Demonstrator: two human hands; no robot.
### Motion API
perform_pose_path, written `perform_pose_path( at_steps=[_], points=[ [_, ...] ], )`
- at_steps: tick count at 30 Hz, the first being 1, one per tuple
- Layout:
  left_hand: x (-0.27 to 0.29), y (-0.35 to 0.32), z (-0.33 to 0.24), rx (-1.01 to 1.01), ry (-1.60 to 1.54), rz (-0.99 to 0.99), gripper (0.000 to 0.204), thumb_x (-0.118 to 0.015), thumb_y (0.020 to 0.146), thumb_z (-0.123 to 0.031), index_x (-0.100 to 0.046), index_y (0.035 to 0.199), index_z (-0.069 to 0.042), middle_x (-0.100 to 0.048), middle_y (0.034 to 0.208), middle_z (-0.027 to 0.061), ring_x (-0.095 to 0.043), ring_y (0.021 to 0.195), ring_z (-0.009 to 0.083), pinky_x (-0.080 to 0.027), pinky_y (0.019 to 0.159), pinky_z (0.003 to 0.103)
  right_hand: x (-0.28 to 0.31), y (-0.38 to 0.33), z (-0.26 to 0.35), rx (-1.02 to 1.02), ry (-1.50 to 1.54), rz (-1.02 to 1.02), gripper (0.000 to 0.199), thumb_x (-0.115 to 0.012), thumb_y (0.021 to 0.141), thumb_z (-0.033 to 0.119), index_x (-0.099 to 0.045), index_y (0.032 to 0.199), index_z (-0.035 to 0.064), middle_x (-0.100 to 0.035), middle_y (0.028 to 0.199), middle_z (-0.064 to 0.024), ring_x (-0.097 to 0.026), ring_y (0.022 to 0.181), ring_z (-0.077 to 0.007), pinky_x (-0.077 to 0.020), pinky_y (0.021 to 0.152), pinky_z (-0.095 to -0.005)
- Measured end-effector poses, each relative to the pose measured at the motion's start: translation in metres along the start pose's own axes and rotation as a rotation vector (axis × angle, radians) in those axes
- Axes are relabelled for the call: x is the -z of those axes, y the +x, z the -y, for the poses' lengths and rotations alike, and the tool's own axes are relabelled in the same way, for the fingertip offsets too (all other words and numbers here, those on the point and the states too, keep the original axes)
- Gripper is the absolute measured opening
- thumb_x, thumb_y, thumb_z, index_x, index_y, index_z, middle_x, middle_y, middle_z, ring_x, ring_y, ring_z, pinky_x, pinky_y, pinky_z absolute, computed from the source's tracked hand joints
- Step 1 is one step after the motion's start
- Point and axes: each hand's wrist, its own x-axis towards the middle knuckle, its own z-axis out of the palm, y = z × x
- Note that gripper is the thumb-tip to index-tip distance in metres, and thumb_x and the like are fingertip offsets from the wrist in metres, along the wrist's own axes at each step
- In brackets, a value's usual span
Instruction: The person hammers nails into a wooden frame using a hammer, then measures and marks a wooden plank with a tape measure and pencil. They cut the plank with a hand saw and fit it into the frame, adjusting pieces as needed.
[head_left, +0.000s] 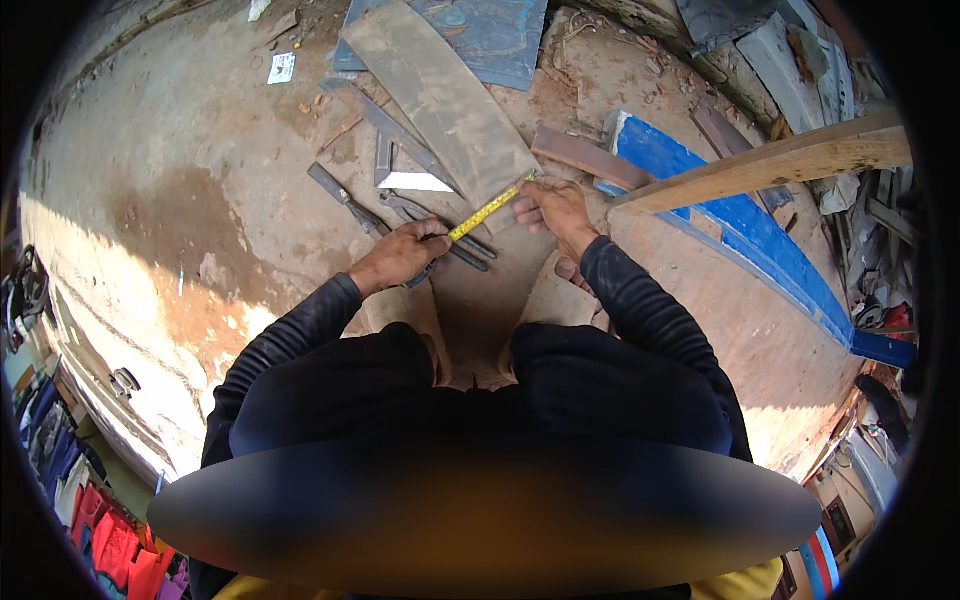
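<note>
head view: hands stretch a yellow tape measure (487, 212), seemingly taut, across a grey sheet (445, 100).

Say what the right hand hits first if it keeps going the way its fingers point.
Probably the grey sheet-metal strip: the right hand pins the yellow tape measure at its near edge, fingers aimed onto it. Depth unclear.

bright daylight, hard sun patch at left, shade at centre, fisheye bending rim, blurred oval below.
</note>
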Motion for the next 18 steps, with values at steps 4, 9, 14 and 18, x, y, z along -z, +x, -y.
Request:
perform_pose_path(
  at_steps=[4,9,14,18],
  points=[
    [-0.009,0.026,-0.022,0.092,0.026,0.03,0.029,-0.063,0.107,-0.028,-0.071,0.119,-0.003,-0.073,0.091,0.0043,-0.066,0.08,0.0125,-0.055,0.074,0.029,-0.005,-0.008,0.012,-0.016,-0.077,0.084,0.03,-0.074,0.102,0.033,-0.076,0.115,0.0054,-0.077,0.089,-0.0073,-0.071,0.069,-0.0147,-0.0559,0.06,-0.0297],
    [-0.013,0.045,-0.03,-0.032,-0.013,0.072,0.026,-0.062,0.103,-0.027,-0.071,0.095,-0.005,-0.069,0.087,0.0033,-0.064,0.081,0.0149,-0.053,0.075,0.03,0.054,-0.034,0.024,0.088,-0.318,0.288,0.055,-0.069,0.102,0.055,-0.074,0.122,0.0041,-0.078,0.102,-0.011,-0.074,0.095,-0.0209,-0.0615,0.074,-0.0353],
    [0.011,0.018,-0.051,0.15,0.037,0.146,0.022,-0.063,0.105,-0.025,-0.07,0.099,-0.005,-0.071,0.084,0.0051,-0.066,0.069,0.0131,-0.054,0.064,0.029,0.239,-0.121,0.005,0.024,-0.581,0.206,0.052,-0.067,0.104,0.049,-0.074,0.127,0.0026,-0.08,0.111,-0.0154,-0.076,0.104,-0.0255,-0.0629,0.084,-0.037],
    [0.036,-0.007,-0.074,0.208,0.147,0.167,0.02,-0.062,0.106,-0.022,-0.069,0.099,-0.005,-0.072,0.086,0.0056,-0.068,0.072,0.013,-0.057,0.065,0.029,0.325,-0.184,-0.079,-0.227,-0.543,-0.399,0.03,-0.07,0.099,0.026,-0.078,0.118,0.0032,-0.08,0.099,-0.0135,-0.077,0.086,-0.0203,-0.0623,0.075,-0.034]
  ],
)
